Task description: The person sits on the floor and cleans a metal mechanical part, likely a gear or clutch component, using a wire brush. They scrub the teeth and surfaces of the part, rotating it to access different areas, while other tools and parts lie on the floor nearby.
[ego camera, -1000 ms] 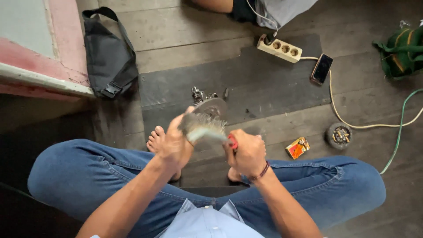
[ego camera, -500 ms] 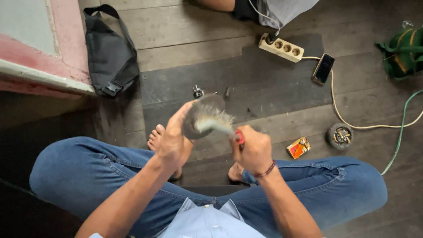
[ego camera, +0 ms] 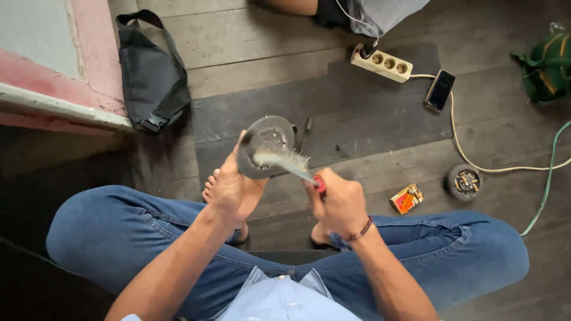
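Sitting on a plank floor [ego camera: 250, 59], the person works between raised knees in blue jeans [ego camera: 119, 238], over a dark mat [ego camera: 369, 113] that lies beyond the grip. The left hand [ego camera: 233, 193] clasps a round grey metal part [ego camera: 266, 147] by its lower rim, thumb up the near edge, disc face tilted toward the head camera. The right hand [ego camera: 338, 202] is clenched round the red handle of a paintbrush [ego camera: 289, 162], whose pale bristles lie across the disc's face. Risk one: the disc is held by one edge only, above bare toes directly beneath the grip; a slip under brush pressure would likely drop it onto the foot. Risk two: loosened dust would probably fall on the lap and mat, and drift toward the face. Risk three: a white power strip [ego camera: 381, 62], up and right of the grip, trails a cord past a black phone [ego camera: 440, 90] to a small round part [ego camera: 464, 181], which lies right of the brush hand beside a small orange box [ego camera: 407, 198]; a shifting leg could snag that cord. A black bag [ego camera: 151, 77] lies up and left of the grip, well apart, no hazard judged.
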